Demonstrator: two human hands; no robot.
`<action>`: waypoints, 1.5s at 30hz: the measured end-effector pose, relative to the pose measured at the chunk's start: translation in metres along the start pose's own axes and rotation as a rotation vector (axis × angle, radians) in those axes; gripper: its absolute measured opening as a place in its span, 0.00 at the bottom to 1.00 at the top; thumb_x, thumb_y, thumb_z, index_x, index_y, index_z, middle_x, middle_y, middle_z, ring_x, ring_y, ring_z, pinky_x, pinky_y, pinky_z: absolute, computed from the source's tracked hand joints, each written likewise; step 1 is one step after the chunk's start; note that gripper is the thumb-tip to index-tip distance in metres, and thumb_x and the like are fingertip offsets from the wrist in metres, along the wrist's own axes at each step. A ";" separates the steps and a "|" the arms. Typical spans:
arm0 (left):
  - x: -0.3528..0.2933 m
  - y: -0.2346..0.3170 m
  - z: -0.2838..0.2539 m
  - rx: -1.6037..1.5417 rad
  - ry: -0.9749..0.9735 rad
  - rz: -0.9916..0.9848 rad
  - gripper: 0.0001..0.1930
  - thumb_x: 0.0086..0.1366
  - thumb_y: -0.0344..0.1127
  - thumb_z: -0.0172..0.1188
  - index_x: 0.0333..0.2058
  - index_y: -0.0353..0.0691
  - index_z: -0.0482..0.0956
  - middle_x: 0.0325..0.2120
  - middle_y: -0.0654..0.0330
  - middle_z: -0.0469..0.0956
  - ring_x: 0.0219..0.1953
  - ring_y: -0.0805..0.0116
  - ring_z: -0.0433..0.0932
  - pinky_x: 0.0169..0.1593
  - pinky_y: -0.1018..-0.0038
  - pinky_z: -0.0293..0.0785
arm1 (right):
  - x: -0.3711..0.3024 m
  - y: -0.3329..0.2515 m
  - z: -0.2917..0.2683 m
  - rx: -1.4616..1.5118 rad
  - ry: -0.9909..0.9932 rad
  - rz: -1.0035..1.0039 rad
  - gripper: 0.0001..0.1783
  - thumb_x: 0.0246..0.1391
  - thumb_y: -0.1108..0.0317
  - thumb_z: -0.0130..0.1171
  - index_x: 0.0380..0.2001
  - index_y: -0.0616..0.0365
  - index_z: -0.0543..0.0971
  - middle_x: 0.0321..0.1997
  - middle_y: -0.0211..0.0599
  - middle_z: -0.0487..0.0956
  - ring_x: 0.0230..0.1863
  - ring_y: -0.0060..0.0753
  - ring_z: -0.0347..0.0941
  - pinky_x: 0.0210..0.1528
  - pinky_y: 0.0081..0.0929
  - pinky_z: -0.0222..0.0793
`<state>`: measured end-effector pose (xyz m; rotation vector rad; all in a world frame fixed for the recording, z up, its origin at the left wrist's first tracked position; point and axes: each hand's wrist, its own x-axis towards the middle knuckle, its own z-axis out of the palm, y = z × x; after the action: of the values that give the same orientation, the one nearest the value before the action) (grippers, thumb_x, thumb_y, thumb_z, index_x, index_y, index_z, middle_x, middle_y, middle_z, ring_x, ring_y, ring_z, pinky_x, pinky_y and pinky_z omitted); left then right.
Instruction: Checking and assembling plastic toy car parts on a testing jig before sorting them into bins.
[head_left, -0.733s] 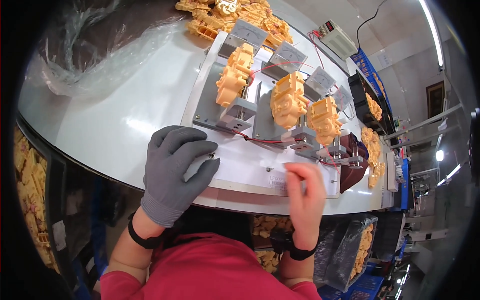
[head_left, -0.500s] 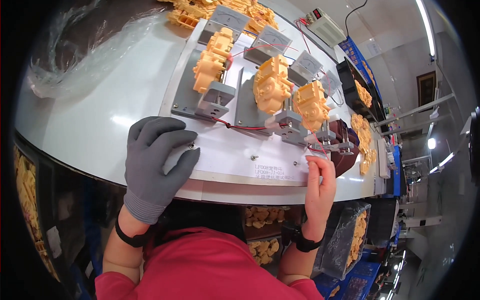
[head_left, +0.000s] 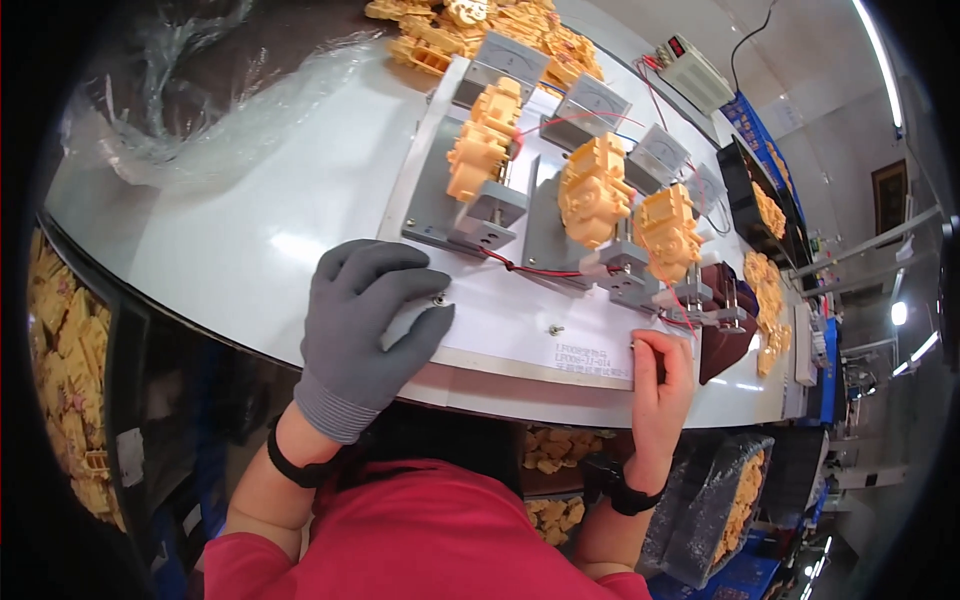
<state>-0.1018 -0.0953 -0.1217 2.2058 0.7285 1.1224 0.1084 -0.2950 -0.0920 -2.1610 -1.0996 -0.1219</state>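
Note:
My left hand (head_left: 365, 325), in a grey knit glove, rests at the front of a white test board (head_left: 490, 345). Its thumb and forefinger curve to either side of a small metal toggle switch (head_left: 439, 299), with a gap between the tips. A second toggle switch (head_left: 556, 330) stands untouched farther right. My bare right hand (head_left: 662, 375) has thumb and forefinger pinched at the board's right front, over the third switch, which the fingertips mostly hide. Behind the hands, three yellow-orange moulded plastic parts (head_left: 484, 140), (head_left: 595, 190), (head_left: 668, 232) sit upright on grey fixtures (head_left: 492, 212).
Grey panel meters (head_left: 588, 108) line the board's back, with red and black wires (head_left: 540, 270) along the fixtures. More plastic parts lie in a pile (head_left: 560, 45) behind and a row (head_left: 765, 300) at right. Clear plastic film (head_left: 200, 150) covers the far left; a power supply (head_left: 695, 75) stands behind.
The view has shifted, so the bench sits farther right. My right fingertips have moved left onto the third toggle switch, which showed beside them before. My left hand keeps its place around its switch.

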 end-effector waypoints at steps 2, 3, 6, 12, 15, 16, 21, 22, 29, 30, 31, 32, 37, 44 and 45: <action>0.000 0.002 0.000 0.010 -0.002 -0.003 0.10 0.51 0.32 0.67 0.34 0.44 0.81 0.37 0.61 0.77 0.45 0.59 0.73 0.51 0.65 0.67 | -0.001 0.000 -0.001 0.005 0.010 -0.003 0.04 0.57 0.75 0.57 0.36 0.62 0.78 0.33 0.37 0.72 0.36 0.34 0.69 0.40 0.26 0.65; 0.001 0.002 0.000 0.015 -0.004 -0.005 0.10 0.51 0.32 0.67 0.34 0.44 0.81 0.37 0.61 0.77 0.45 0.59 0.73 0.51 0.66 0.67 | -0.001 0.000 0.000 0.021 0.007 0.017 0.04 0.57 0.75 0.58 0.36 0.62 0.78 0.33 0.36 0.72 0.37 0.34 0.69 0.40 0.26 0.65; 0.000 0.002 0.000 0.021 0.000 -0.007 0.09 0.51 0.32 0.67 0.34 0.44 0.82 0.37 0.61 0.77 0.45 0.59 0.73 0.51 0.65 0.67 | -0.004 0.003 0.002 0.035 0.014 0.014 0.04 0.56 0.74 0.58 0.35 0.61 0.78 0.34 0.36 0.73 0.37 0.34 0.69 0.40 0.25 0.65; 0.000 0.004 -0.003 0.033 -0.012 -0.029 0.09 0.51 0.32 0.66 0.34 0.43 0.82 0.37 0.61 0.77 0.46 0.58 0.72 0.52 0.65 0.67 | -0.007 0.008 0.003 0.001 0.034 -0.022 0.04 0.55 0.74 0.60 0.35 0.60 0.78 0.35 0.36 0.73 0.39 0.35 0.70 0.41 0.26 0.66; -0.001 0.004 -0.002 0.033 -0.017 -0.046 0.10 0.51 0.32 0.66 0.34 0.43 0.82 0.37 0.60 0.77 0.47 0.58 0.71 0.52 0.64 0.67 | -0.007 0.007 0.004 0.021 0.030 -0.017 0.05 0.55 0.74 0.60 0.35 0.61 0.78 0.34 0.36 0.73 0.38 0.35 0.70 0.41 0.26 0.66; -0.001 0.003 -0.002 0.031 -0.018 -0.054 0.10 0.51 0.33 0.66 0.34 0.43 0.82 0.38 0.60 0.77 0.47 0.57 0.71 0.53 0.64 0.67 | -0.007 0.008 0.005 0.030 0.029 -0.016 0.05 0.54 0.74 0.60 0.36 0.61 0.78 0.34 0.36 0.73 0.38 0.35 0.70 0.41 0.26 0.66; -0.002 0.003 -0.007 0.030 -0.004 -0.045 0.09 0.51 0.33 0.67 0.34 0.44 0.82 0.38 0.61 0.77 0.47 0.58 0.72 0.52 0.64 0.67 | -0.011 0.011 0.006 0.157 0.063 0.091 0.08 0.55 0.75 0.59 0.40 0.62 0.76 0.33 0.33 0.73 0.35 0.27 0.69 0.41 0.22 0.66; -0.001 0.002 -0.007 0.026 -0.012 -0.035 0.09 0.51 0.34 0.67 0.34 0.44 0.82 0.38 0.61 0.77 0.46 0.58 0.73 0.52 0.65 0.67 | -0.013 0.014 0.006 0.238 0.087 0.167 0.09 0.56 0.75 0.59 0.41 0.62 0.75 0.33 0.32 0.73 0.34 0.24 0.69 0.41 0.21 0.66; 0.013 0.003 0.001 0.022 -0.036 0.073 0.09 0.49 0.31 0.68 0.31 0.44 0.80 0.34 0.61 0.76 0.42 0.57 0.73 0.48 0.64 0.67 | -0.027 0.020 0.000 0.353 0.354 0.189 0.02 0.63 0.72 0.51 0.38 0.58 0.72 0.36 0.23 0.69 0.31 0.13 0.60 0.33 0.13 0.60; 0.013 -0.004 0.009 -0.003 -0.021 0.103 0.09 0.48 0.28 0.67 0.30 0.42 0.79 0.33 0.59 0.76 0.41 0.56 0.73 0.45 0.62 0.68 | -0.026 0.003 0.004 0.328 0.388 0.205 0.02 0.63 0.72 0.51 0.36 0.57 0.72 0.34 0.24 0.68 0.30 0.13 0.60 0.33 0.14 0.60; 0.012 -0.008 0.007 0.024 -0.060 0.086 0.09 0.48 0.25 0.65 0.30 0.40 0.79 0.33 0.56 0.74 0.41 0.54 0.72 0.45 0.63 0.68 | -0.027 -0.004 0.014 0.393 0.365 0.138 0.01 0.61 0.74 0.52 0.36 0.57 0.72 0.33 0.25 0.69 0.32 0.16 0.63 0.35 0.17 0.63; 0.007 -0.010 0.007 0.032 -0.018 0.063 0.09 0.48 0.23 0.64 0.30 0.37 0.77 0.33 0.55 0.73 0.41 0.53 0.71 0.47 0.63 0.68 | -0.024 -0.012 0.022 0.225 0.271 -0.021 0.05 0.57 0.77 0.56 0.36 0.57 0.73 0.33 0.27 0.71 0.34 0.21 0.66 0.38 0.20 0.66; -0.008 -0.022 -0.011 0.086 -0.163 -0.109 0.09 0.59 0.23 0.57 0.40 0.32 0.76 0.46 0.51 0.70 0.52 0.55 0.68 0.58 0.67 0.61 | 0.008 -0.050 0.049 0.453 0.111 -0.429 0.08 0.51 0.76 0.63 0.33 0.58 0.74 0.26 0.34 0.72 0.26 0.35 0.69 0.29 0.30 0.64; -0.004 -0.006 0.000 0.070 -0.212 -0.137 0.09 0.61 0.26 0.56 0.40 0.32 0.76 0.46 0.51 0.70 0.53 0.55 0.67 0.59 0.65 0.60 | 0.011 -0.041 0.051 0.432 0.154 -0.340 0.08 0.51 0.74 0.63 0.33 0.57 0.73 0.24 0.33 0.71 0.23 0.35 0.69 0.25 0.30 0.63; -0.005 -0.006 -0.001 0.070 -0.207 -0.151 0.09 0.61 0.26 0.56 0.40 0.32 0.77 0.46 0.51 0.70 0.52 0.55 0.67 0.59 0.65 0.60 | 0.011 -0.041 0.052 0.417 0.147 -0.343 0.08 0.51 0.74 0.63 0.34 0.57 0.73 0.23 0.33 0.71 0.23 0.35 0.69 0.25 0.31 0.63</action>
<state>-0.1060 -0.0937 -0.1282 2.2416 0.8384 0.7916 0.0737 -0.2390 -0.1044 -1.5625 -1.2728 -0.1854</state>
